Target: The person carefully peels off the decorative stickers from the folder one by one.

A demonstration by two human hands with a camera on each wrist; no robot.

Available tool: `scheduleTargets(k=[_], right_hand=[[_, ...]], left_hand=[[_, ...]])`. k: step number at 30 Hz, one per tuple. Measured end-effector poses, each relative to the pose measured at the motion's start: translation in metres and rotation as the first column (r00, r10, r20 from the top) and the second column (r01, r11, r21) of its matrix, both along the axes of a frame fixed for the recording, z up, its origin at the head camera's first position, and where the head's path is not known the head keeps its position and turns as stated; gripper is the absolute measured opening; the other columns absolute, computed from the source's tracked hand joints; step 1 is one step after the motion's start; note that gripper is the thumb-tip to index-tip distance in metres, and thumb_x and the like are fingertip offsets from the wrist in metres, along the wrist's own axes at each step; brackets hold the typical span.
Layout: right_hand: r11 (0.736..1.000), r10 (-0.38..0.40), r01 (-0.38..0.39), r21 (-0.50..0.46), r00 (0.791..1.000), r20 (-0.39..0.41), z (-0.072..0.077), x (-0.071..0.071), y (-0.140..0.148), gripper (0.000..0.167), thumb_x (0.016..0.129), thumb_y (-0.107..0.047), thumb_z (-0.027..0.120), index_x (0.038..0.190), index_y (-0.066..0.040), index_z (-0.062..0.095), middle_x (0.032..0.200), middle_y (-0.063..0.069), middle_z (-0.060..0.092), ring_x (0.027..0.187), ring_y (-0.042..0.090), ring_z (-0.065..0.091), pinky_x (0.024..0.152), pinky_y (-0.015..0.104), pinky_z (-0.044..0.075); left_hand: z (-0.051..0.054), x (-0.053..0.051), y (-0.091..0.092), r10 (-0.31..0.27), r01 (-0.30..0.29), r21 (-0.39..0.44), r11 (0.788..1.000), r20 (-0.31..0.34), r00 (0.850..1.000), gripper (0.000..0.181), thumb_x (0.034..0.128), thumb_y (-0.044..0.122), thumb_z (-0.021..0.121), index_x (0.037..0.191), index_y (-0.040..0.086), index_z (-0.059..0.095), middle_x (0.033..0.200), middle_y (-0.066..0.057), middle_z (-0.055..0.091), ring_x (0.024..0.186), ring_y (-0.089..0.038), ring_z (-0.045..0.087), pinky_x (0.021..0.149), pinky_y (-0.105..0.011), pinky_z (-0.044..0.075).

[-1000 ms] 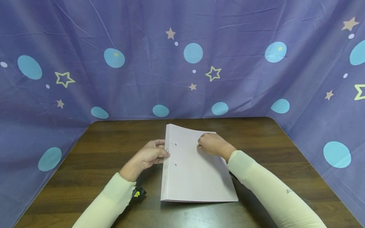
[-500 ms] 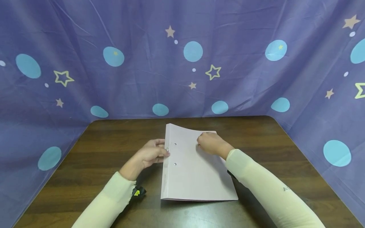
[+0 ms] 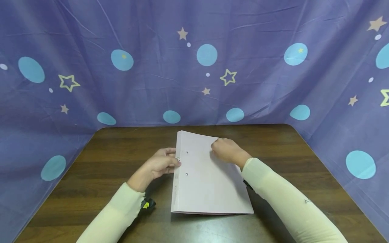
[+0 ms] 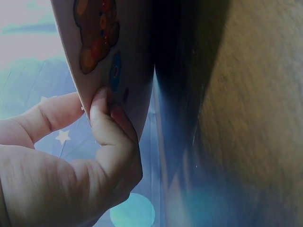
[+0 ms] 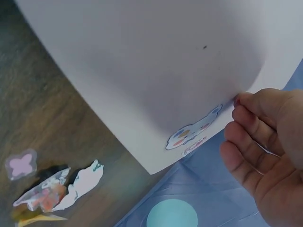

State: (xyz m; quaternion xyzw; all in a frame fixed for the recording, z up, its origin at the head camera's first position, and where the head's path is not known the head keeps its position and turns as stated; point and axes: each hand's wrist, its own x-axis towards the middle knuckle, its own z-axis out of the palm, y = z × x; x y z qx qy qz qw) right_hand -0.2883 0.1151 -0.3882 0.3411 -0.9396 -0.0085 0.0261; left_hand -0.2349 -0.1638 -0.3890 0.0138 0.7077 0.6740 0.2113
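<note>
A white file folder [image 3: 209,189] lies at a slant on the wooden table, its spine to the left and two metal rivets near it. My left hand [image 3: 161,163] holds the spine edge between thumb and fingers; the left wrist view shows a brown bear sticker [image 4: 97,35] on the folder beside the thumb. My right hand [image 3: 228,150] is curled at the folder's far edge near the right corner. In the right wrist view its fingertips [image 5: 241,100] pinch that edge, close beside a blue-and-white sticker [image 5: 191,130]. The hand hides the corner in the head view.
Several loose stickers, among them a pink flower sticker [image 5: 21,164], lie on the table beside the folder in the right wrist view. A purple curtain [image 3: 194,98] with stars and blue spots hangs behind the table [image 3: 291,158].
My right hand has shifted slightly toward the folder's far edge, and that edge now stands a little higher near it. My left hand keeps its hold on the spine.
</note>
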Motion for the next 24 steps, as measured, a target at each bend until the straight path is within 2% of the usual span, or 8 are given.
scheduleTargets(k=[5,9,12,18,24], right_hand=[[0.999,0.012,-0.012,-0.049,1.0,-0.002,0.003,-0.001,0.007,0.024,0.098,-0.006,0.061,0.075,-0.012,0.063,0.077,0.001,0.063,0.073,0.02,0.063,0.068,0.039,0.056],[0.996,-0.027,0.029,-0.086,0.999,0.03,0.007,-0.001,0.016,0.026,0.099,-0.005,0.058,0.075,-0.013,0.061,0.071,-0.002,0.056,0.067,0.016,0.051,0.063,0.035,0.05],[0.994,-0.048,0.051,-0.097,0.998,0.036,0.009,-0.003,0.029,0.026,0.099,-0.005,0.058,0.074,-0.013,0.06,0.069,-0.001,0.054,0.066,0.016,0.049,0.062,0.036,0.049],[0.993,-0.104,0.105,-0.055,0.994,0.02,0.008,-0.005,0.063,0.022,0.096,-0.006,0.062,0.074,-0.012,0.062,0.07,0.0,0.058,0.066,0.02,0.057,0.062,0.041,0.053],[0.992,-0.122,0.124,-0.035,0.991,0.057,0.002,-0.004,0.094,0.029,0.093,-0.002,0.061,0.068,-0.014,0.056,0.065,-0.001,0.053,0.06,0.016,0.05,0.055,0.035,0.047]], left_hand=[[0.002,0.0,0.0,-0.002,0.002,0.004,1.0,-0.002,1.0,0.08,0.086,-0.012,0.06,0.155,-0.011,0.02,0.136,-0.029,0.054,0.094,-0.019,0.066,0.086,-0.04,0.057],[0.002,0.0,0.0,-0.004,0.004,0.011,1.0,0.001,1.0,0.081,0.0862,-0.012,0.06,0.156,-0.011,0.019,0.136,-0.029,0.054,0.094,-0.019,0.066,0.087,-0.04,0.057],[0.002,0.001,0.0,-0.004,0.004,0.014,1.0,0.005,1.0,0.081,0.0863,-0.012,0.06,0.156,-0.01,0.019,0.136,-0.029,0.054,0.094,-0.019,0.066,0.087,-0.039,0.057],[0.003,0.002,0.0,0.007,-0.007,0.01,1.0,0.011,1.0,0.081,0.0858,-0.012,0.061,0.156,-0.01,0.02,0.136,-0.029,0.054,0.093,-0.018,0.066,0.086,-0.039,0.057],[0.002,0.001,0.0,0.006,-0.006,0.003,1.0,0.01,1.0,0.08,0.0857,-0.012,0.061,0.155,-0.01,0.021,0.136,-0.029,0.055,0.093,-0.019,0.066,0.086,-0.039,0.057]])
